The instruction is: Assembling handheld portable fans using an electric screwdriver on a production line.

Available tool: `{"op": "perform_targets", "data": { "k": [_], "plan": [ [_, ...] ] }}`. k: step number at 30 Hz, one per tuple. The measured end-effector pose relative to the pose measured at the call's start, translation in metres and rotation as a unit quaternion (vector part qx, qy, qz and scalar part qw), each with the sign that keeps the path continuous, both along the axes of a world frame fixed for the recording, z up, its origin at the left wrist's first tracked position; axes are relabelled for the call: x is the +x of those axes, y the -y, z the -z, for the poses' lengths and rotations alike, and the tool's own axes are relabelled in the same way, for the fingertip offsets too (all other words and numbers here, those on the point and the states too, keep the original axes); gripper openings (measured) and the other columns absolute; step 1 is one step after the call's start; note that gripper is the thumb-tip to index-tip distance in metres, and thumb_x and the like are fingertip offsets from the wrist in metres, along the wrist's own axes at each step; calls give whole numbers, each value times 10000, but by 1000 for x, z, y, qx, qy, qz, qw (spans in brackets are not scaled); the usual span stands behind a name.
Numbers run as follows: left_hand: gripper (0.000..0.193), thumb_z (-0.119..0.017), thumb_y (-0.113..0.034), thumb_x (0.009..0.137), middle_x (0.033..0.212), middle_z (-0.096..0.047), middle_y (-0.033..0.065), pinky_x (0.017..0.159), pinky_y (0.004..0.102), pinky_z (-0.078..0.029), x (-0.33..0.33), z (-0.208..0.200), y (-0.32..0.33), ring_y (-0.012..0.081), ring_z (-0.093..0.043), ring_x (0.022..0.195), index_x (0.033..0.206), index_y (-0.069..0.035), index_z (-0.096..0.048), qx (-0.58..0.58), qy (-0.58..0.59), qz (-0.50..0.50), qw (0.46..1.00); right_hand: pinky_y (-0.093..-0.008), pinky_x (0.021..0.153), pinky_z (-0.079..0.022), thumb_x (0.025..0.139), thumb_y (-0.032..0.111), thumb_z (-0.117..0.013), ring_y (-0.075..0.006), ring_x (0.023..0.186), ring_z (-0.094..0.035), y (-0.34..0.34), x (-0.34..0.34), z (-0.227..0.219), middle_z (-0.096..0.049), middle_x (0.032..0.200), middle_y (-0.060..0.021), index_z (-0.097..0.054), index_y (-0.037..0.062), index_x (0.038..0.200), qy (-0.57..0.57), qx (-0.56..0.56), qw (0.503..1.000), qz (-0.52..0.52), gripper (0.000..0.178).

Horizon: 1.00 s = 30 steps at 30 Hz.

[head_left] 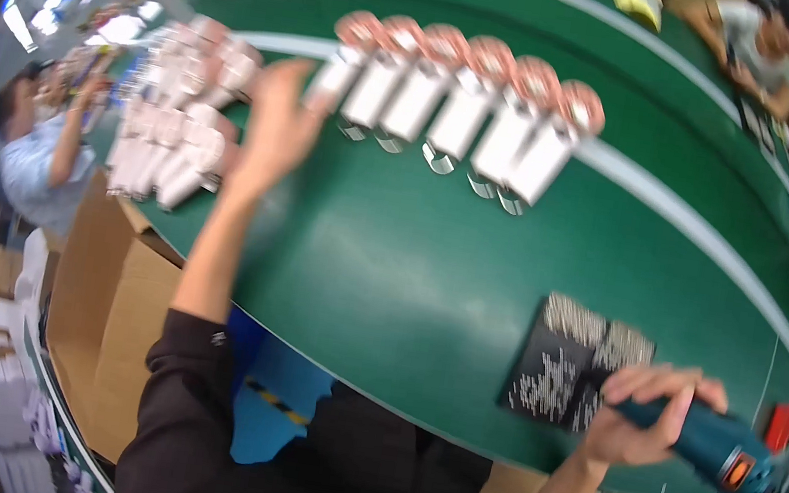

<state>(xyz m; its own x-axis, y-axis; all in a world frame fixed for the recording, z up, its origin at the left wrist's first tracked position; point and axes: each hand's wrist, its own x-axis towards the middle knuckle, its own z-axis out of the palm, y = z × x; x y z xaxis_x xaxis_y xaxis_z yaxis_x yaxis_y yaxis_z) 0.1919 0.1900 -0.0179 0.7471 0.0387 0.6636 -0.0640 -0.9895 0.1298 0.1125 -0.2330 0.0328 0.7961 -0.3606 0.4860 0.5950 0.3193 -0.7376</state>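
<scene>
We are holding the left hand (280,125) just beside the leftmost unit (340,69) of a slanting row of six white units (463,120) with round pink heads, and this closeness is the relation that matters most. The unit is lying just to the right of the fingers on the green table (397,267) — its pink head pointing away from us, its white body running back toward us and a little to the left, the long axis slanting much like its neighbours'. Of our two hands, the left one is clearly the nearer; the right is resting well apart, at the near right of the table. On the left hand's other side, more white-and-pink units (187,157) are lying in a crowded group, also near it.

As for the grip, the left hand is showing blurred, with thumb and fingers seeming partly spread; we cannot tell whether they are touching the end unit or holding anything. The right hand (645,418) is clamping firmly around a teal power driver (714,448), fingers wrapping its front part. The driver is pointing left, its nose hanging over the right side of a black tray (562,349) bearing small silvery screws (574,319) — whether its tip is touching any, we cannot tell.
</scene>
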Motion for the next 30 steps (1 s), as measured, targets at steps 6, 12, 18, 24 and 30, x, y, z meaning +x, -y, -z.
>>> {"op": "perform_targets", "data": {
  "k": [6, 12, 18, 24, 30],
  "plan": [
    [304, -592, -156, 892, 1033, -595, 137, 822, 310, -455, -127, -17, -41, 210, -575, 934, 1133, 23, -544, -137, 125, -177, 967, -334, 380, -440, 840, 112, -475, -197, 367, -435, -1, 7, 1, -460, 560, -104, -326, 40, 1050, -62, -87, 994, -15, 267],
    [413, -537, -257, 929, 1155, -560, 233, 905, 388, -430, -188, 31, -116, 328, -561, 1058, 1198, 53, -502, 47, -109, -209, 971, -307, 306, -384, 875, 91, -439, -185, 328, -376, 10, 13, 11, -407, 532, -109, -395, 10, 1023, -42, -265, 963, -19, 174],
    [498, -550, -315, 917, 1252, -461, 260, 967, 417, -376, -181, 18, -109, 357, -471, 1159, 1294, -10, -436, 86, -198, -233, 948, -313, 302, -385, 876, 95, -429, -182, 327, -375, -1, 9, 11, -421, 557, -111, -400, 16, 1013, -48, -179, 982, -45, 161],
    [457, -593, -344, 889, 927, -537, 140, 755, 319, -413, -188, 5, -151, 217, -501, 830, 1176, 4, -515, -24, -348, -261, 900, -328, 308, -396, 867, 70, -414, -201, 332, -392, -3, 6, 12, -439, 563, -128, -400, 19, 1018, -20, -282, 959, -30, 161],
    [299, -642, -304, 866, 692, -498, -10, 545, 204, -363, -189, -14, -34, 59, -459, 605, 982, -61, -514, -387, -326, -233, 831, -330, 317, -389, 887, 114, -388, -197, 336, -392, -5, 5, 11, -433, 574, -110, -398, 30, 1049, -18, -217, 976, -24, 182]
  ]
}}
